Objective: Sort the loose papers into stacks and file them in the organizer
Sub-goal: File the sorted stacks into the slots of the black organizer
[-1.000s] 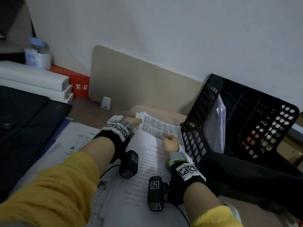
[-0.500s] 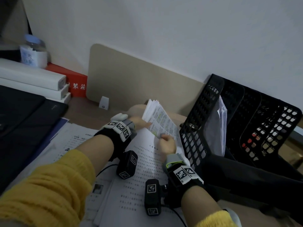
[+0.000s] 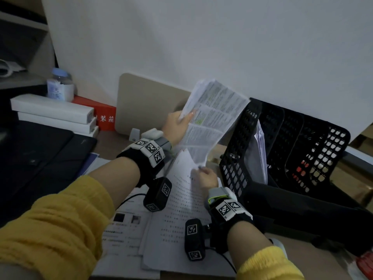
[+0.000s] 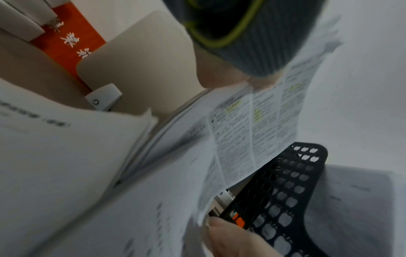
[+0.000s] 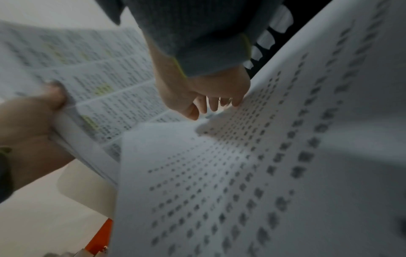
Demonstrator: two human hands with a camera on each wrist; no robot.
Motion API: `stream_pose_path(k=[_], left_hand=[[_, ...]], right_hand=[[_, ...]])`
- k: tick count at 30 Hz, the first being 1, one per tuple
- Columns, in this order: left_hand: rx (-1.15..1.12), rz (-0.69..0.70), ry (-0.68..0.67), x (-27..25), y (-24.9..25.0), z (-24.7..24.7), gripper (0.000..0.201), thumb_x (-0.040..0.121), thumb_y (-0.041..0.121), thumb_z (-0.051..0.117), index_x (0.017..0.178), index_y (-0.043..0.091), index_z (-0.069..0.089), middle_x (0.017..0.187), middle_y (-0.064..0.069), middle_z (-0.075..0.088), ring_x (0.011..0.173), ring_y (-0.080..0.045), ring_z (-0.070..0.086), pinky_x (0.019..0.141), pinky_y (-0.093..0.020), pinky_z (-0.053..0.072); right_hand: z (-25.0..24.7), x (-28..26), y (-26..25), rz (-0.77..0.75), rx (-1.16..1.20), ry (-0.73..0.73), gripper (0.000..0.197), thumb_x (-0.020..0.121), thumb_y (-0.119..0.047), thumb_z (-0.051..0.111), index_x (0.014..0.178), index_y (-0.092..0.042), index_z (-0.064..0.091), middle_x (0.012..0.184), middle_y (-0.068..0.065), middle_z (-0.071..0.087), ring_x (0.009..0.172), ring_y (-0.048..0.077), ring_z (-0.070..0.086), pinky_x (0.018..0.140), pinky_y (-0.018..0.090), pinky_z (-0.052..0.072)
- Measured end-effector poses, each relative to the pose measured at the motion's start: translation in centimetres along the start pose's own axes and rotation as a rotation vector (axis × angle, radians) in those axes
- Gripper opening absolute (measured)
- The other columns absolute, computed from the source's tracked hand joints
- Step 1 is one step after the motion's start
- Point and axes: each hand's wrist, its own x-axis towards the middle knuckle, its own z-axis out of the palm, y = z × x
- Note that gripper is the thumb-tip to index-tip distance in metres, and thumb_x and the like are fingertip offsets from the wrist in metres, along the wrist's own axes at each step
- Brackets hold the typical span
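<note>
Left hand [image 3: 177, 126] has a clenched grip on the paper stack [image 3: 212, 116], raised mid-frame beside the organizer [image 3: 238, 150]; right hand [image 3: 203, 177] pinches its lower corner. Sheets could fan out or snag on the organizer's front wall.

Blurred printed sheaf [image 4: 252, 135] overlapping black mesh organizer [image 4: 285, 191].

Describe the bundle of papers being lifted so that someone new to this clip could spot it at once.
Start at the black mesh organizer against the white wall. Just left of its front panel, a thick sheaf of papers is raised off the desk, the left hand gripping its upper edge and the right hand at its lower corner. Unlike the plain sheets lying flat below, it has boxed sections with yellow-green highlights.
</note>
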Motion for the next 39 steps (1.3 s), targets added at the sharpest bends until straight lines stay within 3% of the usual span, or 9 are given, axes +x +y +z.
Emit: stream_pose_path(k=[4,8,10,13,17,20,27,30,39], left_hand=[[-0.007,0.157,0.145,-0.5,3.3,-2.4,0.048,0.095,0.044,0.054,0.061,0.010,0.055,0.055,-0.011,0.055,0.051,-0.026,0.052,0.049,-0.036,0.042],[0.004,0.233,0.224,-0.9,5.3,-4.4,0.066,0.090,0.057,0.048,0.079,-0.006,0.063,0.075,-0.025,0.066,0.071,-0.036,0.065,0.062,-0.049,0.052],[0.041,0.247,0.144,-1.6,5.9,-5.2,0.066,0.089,0.058,0.050,0.083,-0.006,0.064,0.079,-0.025,0.067,0.073,-0.034,0.066,0.064,-0.046,0.054],[0.082,0.176,-0.015,-3.3,5.7,-6.0,0.069,0.081,0.064,0.052,0.086,-0.004,0.064,0.081,-0.021,0.068,0.070,-0.026,0.063,0.065,-0.040,0.052],[-0.118,0.009,-0.067,-5.1,4.3,-7.1,0.067,0.075,0.061,0.063,0.102,0.001,0.069,0.104,-0.025,0.070,0.088,-0.029,0.066,0.085,-0.056,0.052],[-0.227,-0.061,-0.117,-6.5,4.7,-7.9,0.040,0.094,0.036,0.059,0.111,0.000,0.065,0.109,-0.019,0.070,0.095,-0.029,0.069,0.085,-0.045,0.057],[-0.304,-0.046,-0.125,-7.8,5.3,-7.2,0.041,0.093,0.035,0.059,0.120,0.005,0.063,0.105,-0.007,0.072,0.094,-0.017,0.071,0.077,-0.031,0.060],[-0.302,-0.047,-0.096,-8.2,5.0,-7.0,0.038,0.089,0.035,0.067,0.114,0.007,0.067,0.105,-0.010,0.073,0.097,-0.022,0.071,0.082,-0.034,0.059],[-0.230,-0.153,-0.296,-8.4,4.0,-6.4,0.039,0.084,0.033,0.071,0.114,0.009,0.067,0.104,-0.004,0.074,0.095,-0.019,0.072,0.082,-0.036,0.058]], right_hand=[[-1.6,-1.5,-2.1,-0.031,0.080,0.102,0.049,0.098,-0.022,0.047,0.143,-0.005,0.038,0.142,0.015,0.046,0.132,0.032,0.042,0.107,0.032,0.031],[-2.6,-2.6,-4.0,-0.131,0.224,0.193,0.062,0.095,-0.033,0.054,0.146,-0.007,0.032,0.143,0.007,0.044,0.136,0.028,0.039,0.113,0.035,0.028],[-3.2,-3.4,-4.8,-0.200,0.280,0.225,0.065,0.094,-0.037,0.055,0.147,-0.009,0.030,0.149,0.009,0.039,0.138,0.026,0.038,0.115,0.036,0.028],[-3.5,-4.8,-5.2,-0.278,0.360,0.268,0.065,0.088,-0.042,0.063,0.139,-0.010,0.038,0.136,0.007,0.052,0.126,0.026,0.050,0.109,0.044,0.038],[-4.0,-6.4,-4.5,-0.293,0.410,0.255,0.054,0.087,-0.031,0.066,0.132,-0.010,0.045,0.120,0.000,0.059,0.114,0.020,0.056,0.104,0.041,0.043],[-5.1,-7.2,-4.3,-0.316,0.423,0.150,0.041,0.091,-0.014,0.062,0.129,-0.002,0.051,0.127,0.009,0.060,0.118,0.023,0.057,0.104,0.037,0.044],[-7.0,-9.3,-5.1,-0.482,0.399,0.320,0.009,0.092,-0.012,0.053,0.090,-0.015,0.062,0.093,0.001,0.067,0.098,0.026,0.063,0.091,0.041,0.049],[-7.2,-10.4,-5.7,-0.502,0.492,0.273,0.020,0.091,-0.005,0.055,0.092,-0.024,0.064,0.093,-0.013,0.065,0.097,0.014,0.062,0.090,0.031,0.051],[-8.0,-11.2,-5.9,-0.388,0.575,0.155,0.019,0.086,-0.007,0.065,0.103,-0.013,0.066,0.109,0.009,0.070,0.104,0.025,0.066,0.095,0.041,0.052]])
